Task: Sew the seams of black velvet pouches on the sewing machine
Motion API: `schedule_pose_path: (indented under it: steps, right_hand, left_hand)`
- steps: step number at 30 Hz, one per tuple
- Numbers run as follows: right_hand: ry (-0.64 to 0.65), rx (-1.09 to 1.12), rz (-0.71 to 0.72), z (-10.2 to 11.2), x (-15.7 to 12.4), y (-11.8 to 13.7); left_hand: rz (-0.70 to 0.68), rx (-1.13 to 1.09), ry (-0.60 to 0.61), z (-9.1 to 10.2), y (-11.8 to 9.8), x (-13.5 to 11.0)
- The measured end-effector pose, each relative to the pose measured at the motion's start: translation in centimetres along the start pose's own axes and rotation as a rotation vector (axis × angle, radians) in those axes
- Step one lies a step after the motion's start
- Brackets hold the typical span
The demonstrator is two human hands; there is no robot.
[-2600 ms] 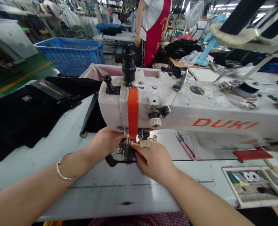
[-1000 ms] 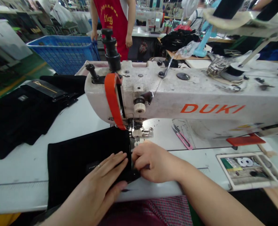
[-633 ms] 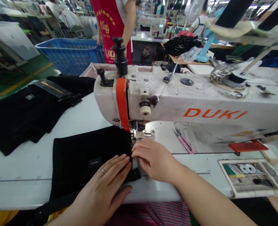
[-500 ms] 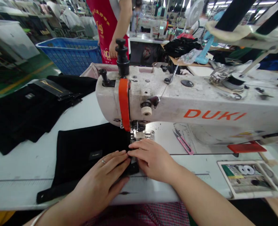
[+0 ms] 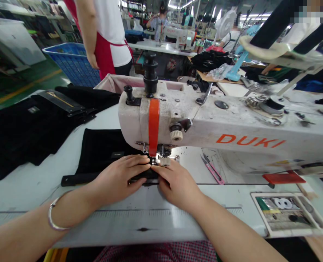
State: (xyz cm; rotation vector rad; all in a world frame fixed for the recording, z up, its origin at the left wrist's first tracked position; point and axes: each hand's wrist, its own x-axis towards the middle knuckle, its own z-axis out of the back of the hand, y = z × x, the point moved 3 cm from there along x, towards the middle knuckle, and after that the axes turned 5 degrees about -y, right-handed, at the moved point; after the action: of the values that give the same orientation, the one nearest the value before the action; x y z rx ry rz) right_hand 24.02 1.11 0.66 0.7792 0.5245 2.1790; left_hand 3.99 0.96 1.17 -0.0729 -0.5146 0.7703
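Note:
A black fabric piece point(image 5: 98, 145) with a small dark label point(image 5: 117, 155) lies under the head of the sewing machine point(image 5: 199, 127). Its folded strip point(image 5: 75, 179) runs along the near side. My left hand point(image 5: 120, 176) rests on the fabric with fingers stretched out and the thumb apart, just left of the presser foot point(image 5: 154, 160). Close against the foot, my right hand point(image 5: 177, 182) has its fingers together and its thumb tucked below, closed on the fabric's right edge. The fingers hide part of that edge and the stitching point.
Pink thread snips point(image 5: 212, 170) lie on the machine bed. A parts tray point(image 5: 262, 218) with bobbins sits at the right. More black garment pieces point(image 5: 27, 127) with a zipper are stacked at the left. Behind stand a blue basket point(image 5: 68, 60) and a person in a red apron point(image 5: 105, 54).
Both hands and the black fabric have moved away from me, toward the presser foot. The fabric's folded strip now lies farther from the table's front edge. The person behind has turned and shifted left.

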Motion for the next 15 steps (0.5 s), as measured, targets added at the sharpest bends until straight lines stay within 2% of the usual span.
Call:
schedule_pose_path:
  steps: [4, 8, 11, 15]
  right_hand:
    - [0.000, -0.001, -0.034, -0.1, 0.0, -0.1]
    - [-0.100, 0.002, -0.023, 0.5, 0.0, -0.1]
    - [-0.173, -0.121, -0.077, 1.2, 0.3, -0.4]
    - [-0.112, -0.335, -0.139, 1.5, 0.7, -0.9]
  left_hand:
    - [0.031, -0.001, 0.010, -0.4, 0.9, 0.8]
    - [0.009, -0.022, 0.053, -0.3, 2.2, 0.8]
    - [-0.027, -0.043, 0.088, 0.2, 3.6, 0.4]
    - [-0.012, -0.119, 0.029, 0.6, 4.3, 0.2]
